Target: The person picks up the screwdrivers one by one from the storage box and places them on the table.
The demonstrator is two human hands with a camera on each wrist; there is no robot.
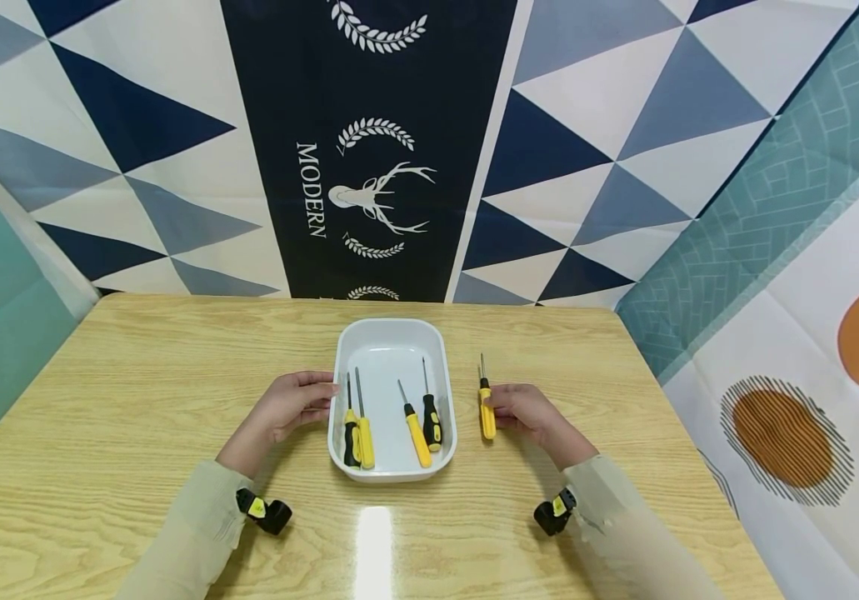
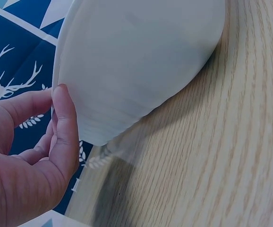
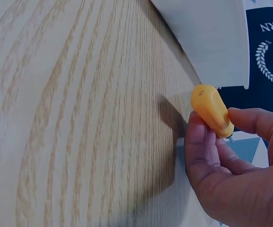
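You held a yellow-handled screwdriver (image 1: 487, 415) just right of the white tray (image 1: 392, 477).
Your right hand (image 1: 522, 408) was clamped on its handle between thumb and fingertips, with the thin shank pointing away from you and the tool apparently clear of the desk (image 1: 137, 417). Your left hand (image 1: 297, 404) pinched the left rim of the tray, which held four other screwdrivers (image 1: 418, 435) inside. The screwdriver was probably light and stiff, with little to break, though its smooth-looking handle might have twisted in so slight a pinch. The thick part of the handle looked the best place for you to hold it; the narrow shank offered less purchase, and its tip was best left untouched.
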